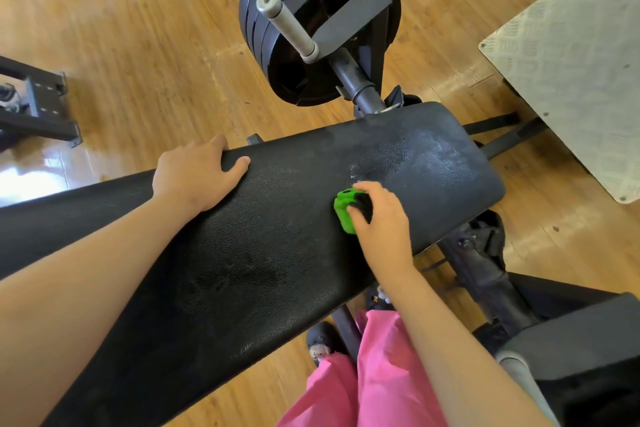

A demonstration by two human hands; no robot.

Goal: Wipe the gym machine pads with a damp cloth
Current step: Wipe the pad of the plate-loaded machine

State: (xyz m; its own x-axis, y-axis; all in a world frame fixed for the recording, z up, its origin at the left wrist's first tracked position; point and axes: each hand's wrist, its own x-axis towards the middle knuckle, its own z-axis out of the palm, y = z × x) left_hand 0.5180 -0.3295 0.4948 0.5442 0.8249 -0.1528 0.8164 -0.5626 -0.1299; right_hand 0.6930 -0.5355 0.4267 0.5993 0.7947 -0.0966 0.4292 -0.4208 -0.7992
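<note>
The right hand (381, 218) reaches in from the near right with the forearm stretched over the pad's near edge. Its knuckles are up and its fingers are curled close together round a bunched green and black cloth (344, 210), pressing it onto the top of the pad (277, 253). The cloth sits on the pad's right half, a little nearer the near edge than the far one. The left hand (197, 177) comes in from the near left. Its palm lies on the pad's far edge, its thumb is spread along the top, and its fingers wrap over the far side, so their tips are hidden. Just beyond the cloth a wet sheen (398, 156) shows on the black vinyl. Past the pad's far edge stands a stack of black weight plates (311, 10) on a steel sleeve (287, 24) that tilts up toward the camera. A pale checker-plate footplate (571, 62) lies far right over the wooden floor (138, 28). A dark frame (38, 107) stands at the left edge. Below the pad are pink trousers (363, 374) and a dark shoe (322, 340), with a grey machine block (571, 357) at the near right. The pad is long and flat, and its long axis runs from near left to far right, ending in a rounded tip at the right.
</note>
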